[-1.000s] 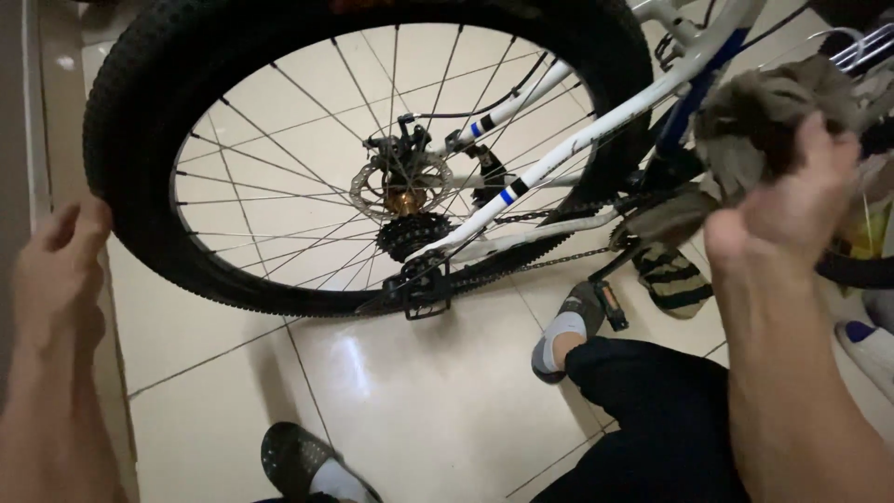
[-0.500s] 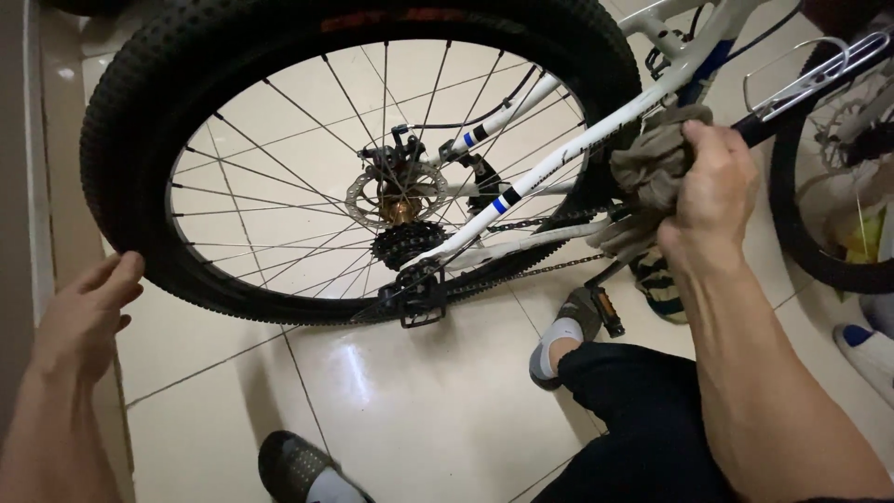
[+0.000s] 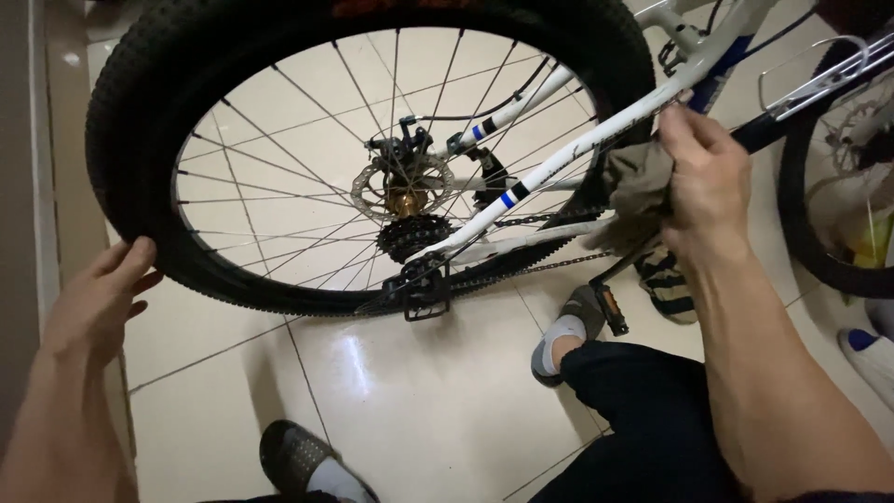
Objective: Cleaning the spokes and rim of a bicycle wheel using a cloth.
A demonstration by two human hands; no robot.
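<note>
Head view, looking down at a bicycle standing on a pale tiled floor point(image 3: 438, 401). The left hand point(image 3: 98, 303) lay at the near-left edge of the rear wheel's knobby black tyre point(image 3: 130, 140), fingers loosely spread and only lightly curled, fingertips touching the tread; it gripped nothing, and the contact read as a steadying hold, probably to keep the wheel from turning or the bike from rolling. The right hand point(image 3: 708, 186) was up at the right, fingers curled tight round a crumpled grey-brown rag point(image 3: 638, 191), pressing it against the white frame tube point(image 3: 559, 172) where the stays run down toward the hub. The rag sat bunched between palm and tube, just right of the tyre's edge, a hold that suits wiping along the tube. At the wheel's centre: a disc rotor point(image 3: 405, 186), a small black sprocket cluster point(image 3: 405, 237) just below it, chain point(image 3: 549, 268) running right. A black pedal point(image 3: 424, 293) hung low, near the floor, at the tyre's bottom edge; a second pedal point(image 3: 610, 307) showed further right. The person crouched close: a dark-trousered knee point(image 3: 652, 410) at near right, a slipper and sock point(image 3: 303, 461) at the near edge, another socked foot point(image 3: 559, 340) by the second pedal. A second wheel point(image 3: 829, 224) stood at far right, partly out of view.
</note>
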